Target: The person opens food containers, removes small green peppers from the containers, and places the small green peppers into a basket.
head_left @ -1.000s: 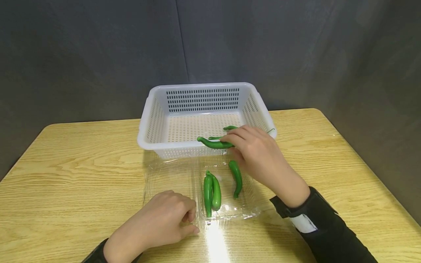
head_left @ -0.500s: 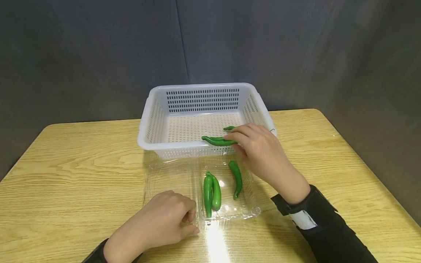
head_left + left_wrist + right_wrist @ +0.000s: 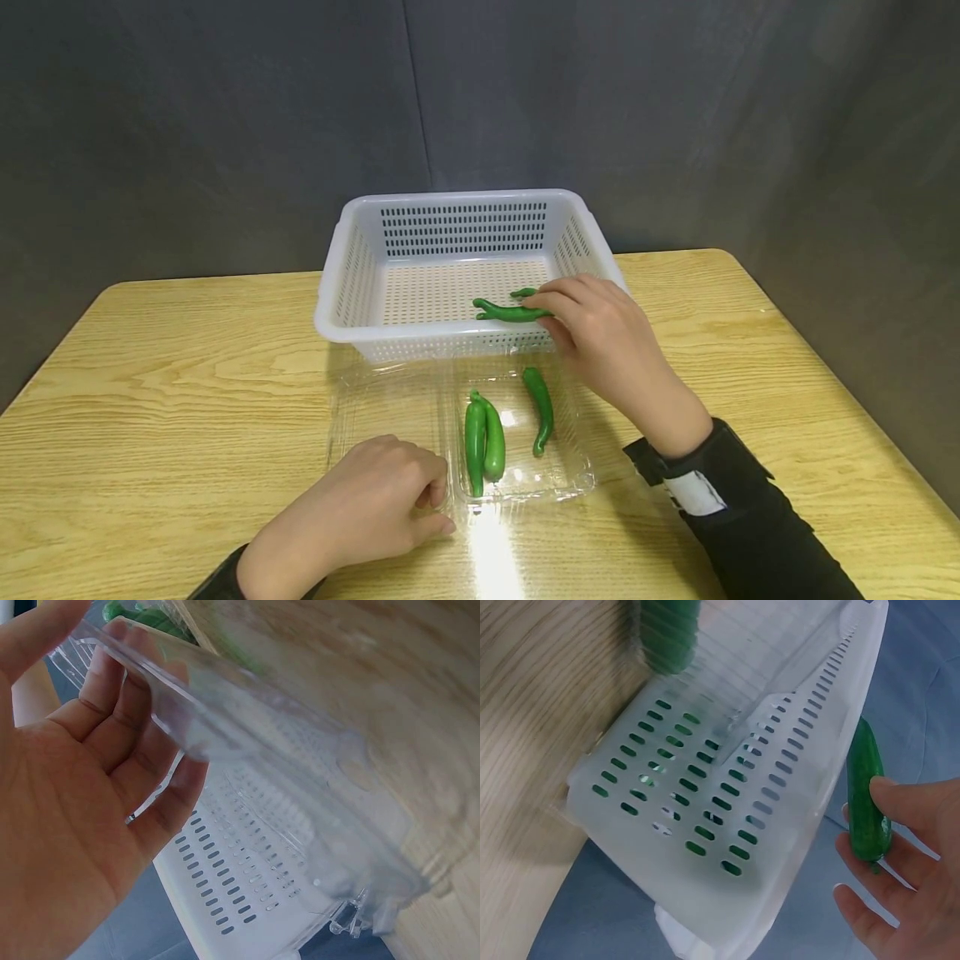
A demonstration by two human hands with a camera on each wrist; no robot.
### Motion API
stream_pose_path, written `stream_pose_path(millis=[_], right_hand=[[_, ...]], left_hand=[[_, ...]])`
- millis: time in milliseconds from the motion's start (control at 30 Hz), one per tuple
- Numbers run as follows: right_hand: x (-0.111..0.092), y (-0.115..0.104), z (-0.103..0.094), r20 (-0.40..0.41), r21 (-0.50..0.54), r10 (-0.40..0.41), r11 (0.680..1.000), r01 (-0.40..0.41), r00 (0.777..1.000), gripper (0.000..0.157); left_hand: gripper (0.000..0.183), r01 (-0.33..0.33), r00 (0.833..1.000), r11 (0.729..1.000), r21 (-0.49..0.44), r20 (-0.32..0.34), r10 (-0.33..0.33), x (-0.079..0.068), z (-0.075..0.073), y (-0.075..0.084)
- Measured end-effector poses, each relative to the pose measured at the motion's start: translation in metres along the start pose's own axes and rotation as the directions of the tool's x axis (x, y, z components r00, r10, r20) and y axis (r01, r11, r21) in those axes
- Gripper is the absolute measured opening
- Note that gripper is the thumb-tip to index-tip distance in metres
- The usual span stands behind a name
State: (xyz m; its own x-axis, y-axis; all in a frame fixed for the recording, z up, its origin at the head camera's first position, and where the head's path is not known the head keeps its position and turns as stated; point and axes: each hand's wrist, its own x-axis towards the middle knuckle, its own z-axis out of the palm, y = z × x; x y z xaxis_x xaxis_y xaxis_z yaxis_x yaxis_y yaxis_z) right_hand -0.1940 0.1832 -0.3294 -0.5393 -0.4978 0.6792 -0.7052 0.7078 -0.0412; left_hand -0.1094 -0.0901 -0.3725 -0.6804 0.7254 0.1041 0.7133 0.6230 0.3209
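Observation:
My right hand (image 3: pixel 603 342) pinches a green chili pepper (image 3: pixel 866 795) between thumb and fingers, over the near rim of the white plastic basket (image 3: pixel 337 275). Part of another green pepper (image 3: pixel 523 292) shows inside the basket beside the fingers; the hand hides more. In front of the basket lies an opened clear plastic clamshell box (image 3: pixel 558 492). Its right half holds two peppers (image 3: pixel 483 437) side by side and a third pepper (image 3: pixel 540 408) apart from them. At the box's near edge, my left hand (image 3: pixel 375 500) grips the clear plastic (image 3: pixel 217 727) between thumb and fingers.
The wooden table (image 3: pixel 172 400) extends on both sides of the box and basket. A dark grey wall (image 3: pixel 225 125) stands behind the table and along its right side. Green shapes show through the basket's slots in the right wrist view.
My right hand has moved slightly away from me and to the right, carrying the pepper over the basket's near rim. The left hand and the box have stayed in place.

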Motion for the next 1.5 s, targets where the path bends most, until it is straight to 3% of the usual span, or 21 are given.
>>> stream_pose_path(millis=[467, 1167, 1500], right_hand=[[-0.001, 0.011, 0.001, 0.064, -0.042, 0.11, 0.993, -0.108, 0.992, 0.025], [-0.007, 0.025, 0.003, 0.054, -0.037, 0.169, 0.985, -0.167, 0.984, 0.023], [-0.009, 0.027, 0.003, 0.099, -0.067, 0.22, 0.975, -0.214, 0.97, 0.021]], left_hand=[[0.033, 0.005, 1.0, 1.0, 0.001, 0.015, -0.005, 0.001, -0.003, 0.0], [0.034, 0.021, 1.0, 1.0, -0.007, 0.018, -0.021, 0.0, -0.002, 0.001], [0.032, 0.008, 1.0, 1.0, -0.001, 0.012, -0.008, 0.0, -0.001, 0.001]])
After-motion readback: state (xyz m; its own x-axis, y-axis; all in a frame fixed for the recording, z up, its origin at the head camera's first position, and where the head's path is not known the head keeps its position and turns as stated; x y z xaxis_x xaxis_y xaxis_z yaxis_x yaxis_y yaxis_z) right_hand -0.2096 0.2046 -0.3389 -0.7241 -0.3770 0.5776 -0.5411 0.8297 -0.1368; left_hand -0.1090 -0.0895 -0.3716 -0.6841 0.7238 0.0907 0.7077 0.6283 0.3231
